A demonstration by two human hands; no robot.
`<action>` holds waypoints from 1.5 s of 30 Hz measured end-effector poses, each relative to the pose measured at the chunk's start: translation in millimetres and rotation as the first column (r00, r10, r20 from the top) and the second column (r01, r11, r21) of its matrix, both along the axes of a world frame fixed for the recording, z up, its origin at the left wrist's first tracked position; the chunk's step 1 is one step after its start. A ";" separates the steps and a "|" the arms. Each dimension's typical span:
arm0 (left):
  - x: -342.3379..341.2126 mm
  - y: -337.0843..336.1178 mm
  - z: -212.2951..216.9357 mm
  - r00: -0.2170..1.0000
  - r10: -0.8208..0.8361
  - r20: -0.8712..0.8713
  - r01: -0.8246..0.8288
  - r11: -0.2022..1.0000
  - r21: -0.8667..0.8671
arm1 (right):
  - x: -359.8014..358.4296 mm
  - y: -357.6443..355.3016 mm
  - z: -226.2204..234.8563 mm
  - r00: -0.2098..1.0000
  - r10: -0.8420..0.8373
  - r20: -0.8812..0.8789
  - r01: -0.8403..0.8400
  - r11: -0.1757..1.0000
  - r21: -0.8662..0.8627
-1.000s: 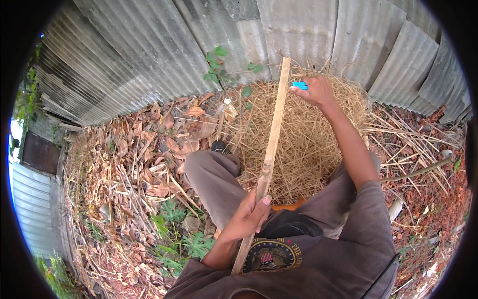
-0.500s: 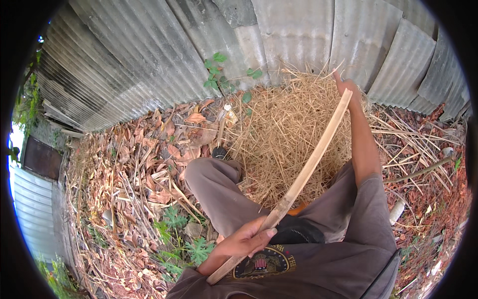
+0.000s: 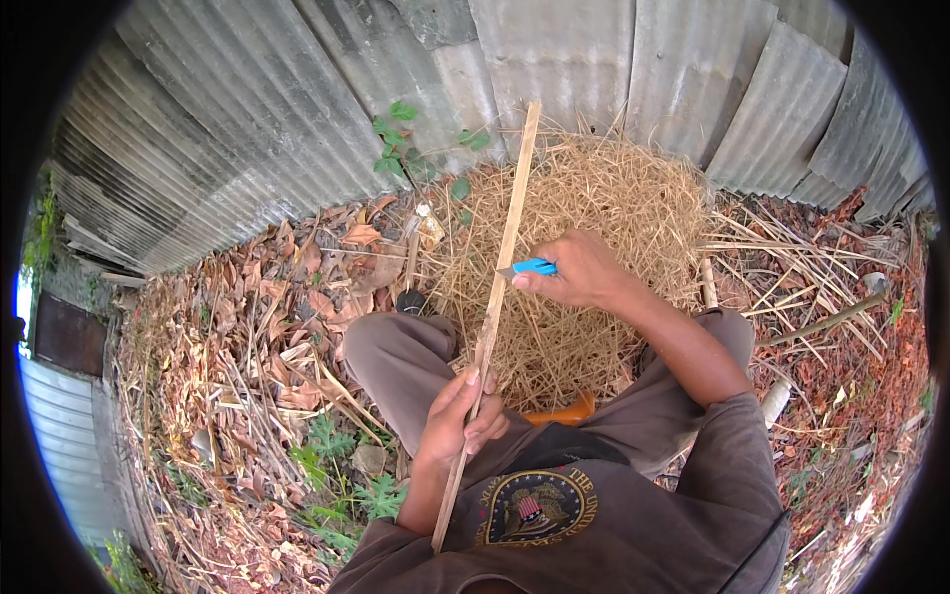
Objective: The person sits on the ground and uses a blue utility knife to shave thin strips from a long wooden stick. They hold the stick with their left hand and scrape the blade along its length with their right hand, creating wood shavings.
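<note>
A long, pale strip of split wood or bamboo (image 3: 516,216) runs from near my shirt out toward the metal fence. My left hand (image 3: 461,416) is closed around its lower part. My right hand (image 3: 576,269) grips a blue utility knife (image 3: 536,266) whose blade meets the strip's right edge about halfway along. Beneath both hands, between my bent legs, lies a heap of thin, straw-coloured shavings (image 3: 604,198). An orange object (image 3: 562,410) shows partly in front of my lap; I cannot make out its kind.
Corrugated metal sheets (image 3: 554,59) form a fence close behind the heap. Dry leaves (image 3: 287,287) cover the ground at left, with green plants (image 3: 381,495) near my left knee. Thin sticks (image 3: 802,267) lie scattered at right, beside a pale short cylinder (image 3: 776,402).
My right hand has come back from the far side of the heap to the strip, and the knife now shows in it. The strip has swung left, from slanting rightward to nearly upright in view.
</note>
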State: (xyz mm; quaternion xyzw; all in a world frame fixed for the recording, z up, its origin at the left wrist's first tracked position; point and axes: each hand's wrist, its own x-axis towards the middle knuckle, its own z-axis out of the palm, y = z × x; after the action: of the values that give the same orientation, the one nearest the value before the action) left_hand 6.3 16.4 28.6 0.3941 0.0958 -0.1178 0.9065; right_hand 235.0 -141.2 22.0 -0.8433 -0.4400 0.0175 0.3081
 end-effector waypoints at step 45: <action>-44.1 -5.9 16.8 0.982 -0.125 -0.143 0.153 0.967 0.203 | 174.3 -114.1 -21.5 0.558 -0.828 0.056 0.821 0.561 0.104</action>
State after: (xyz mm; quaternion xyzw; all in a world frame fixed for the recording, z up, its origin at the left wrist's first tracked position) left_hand -37.9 10.4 45.3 0.4864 0.1386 -0.1954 0.8403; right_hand 409.2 -255.3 0.5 -0.9403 -0.0096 -0.1847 0.2858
